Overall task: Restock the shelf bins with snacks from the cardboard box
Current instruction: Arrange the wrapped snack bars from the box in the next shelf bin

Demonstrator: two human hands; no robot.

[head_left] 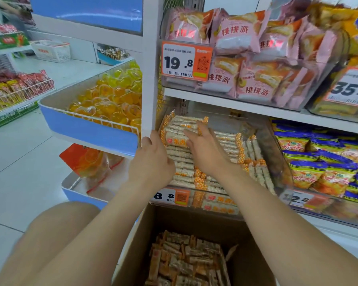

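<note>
Settling snack bars (179,139) into the partly filled clear bin (266,141) at frame centre, the right hand (207,150) lies flat on them, the left hand (153,162) flanks their end, grip impossible to tell, while the cardboard box (136,234) at bottom centre holds many more, so restocking looks about midway.

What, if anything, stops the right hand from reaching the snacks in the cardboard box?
Probably nothing, so yes. The cardboard box stands open below the right hand, its snacks uncovered.
</note>
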